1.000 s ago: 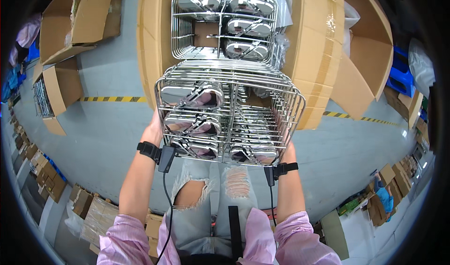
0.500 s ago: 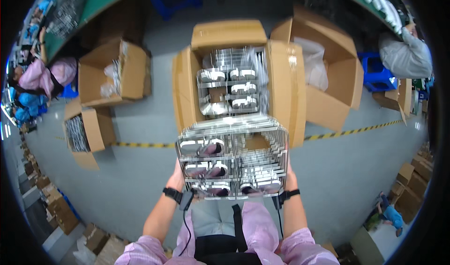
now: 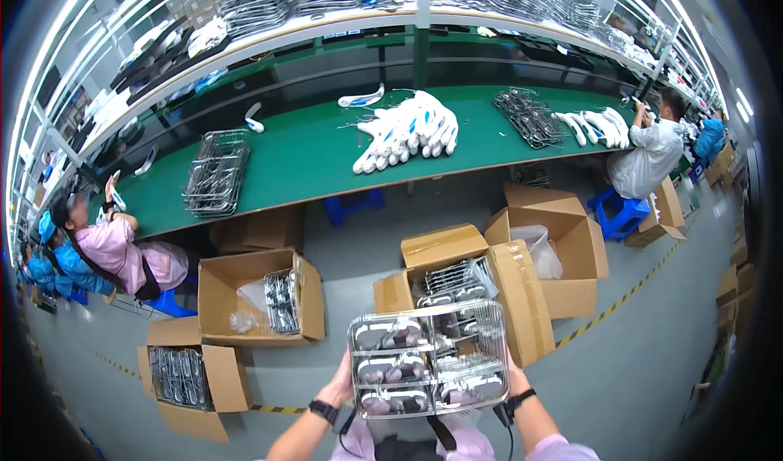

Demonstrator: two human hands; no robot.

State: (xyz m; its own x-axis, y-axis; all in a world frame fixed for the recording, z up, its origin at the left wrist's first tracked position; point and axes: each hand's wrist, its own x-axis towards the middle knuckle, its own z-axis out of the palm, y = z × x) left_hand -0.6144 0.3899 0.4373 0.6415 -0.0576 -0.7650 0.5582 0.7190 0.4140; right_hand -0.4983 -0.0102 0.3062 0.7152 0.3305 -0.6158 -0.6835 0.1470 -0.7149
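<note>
While a long green workbench [image 3: 302, 163] spans the workshop above a grey floor [image 3: 351, 273], a stack of shiny wire racks [image 3: 430, 363] is held at the near side of an open cardboard box [image 3: 522, 306]. The left hand [image 3: 340, 382] and right hand [image 3: 516, 379] clamp its opposite sides, fingers partly hidden.

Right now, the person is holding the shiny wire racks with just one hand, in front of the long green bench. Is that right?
Not quite: the head view shows the left hand and the right hand together holding the shiny wire racks, one at each side. The long green bench is indeed ahead.
</note>
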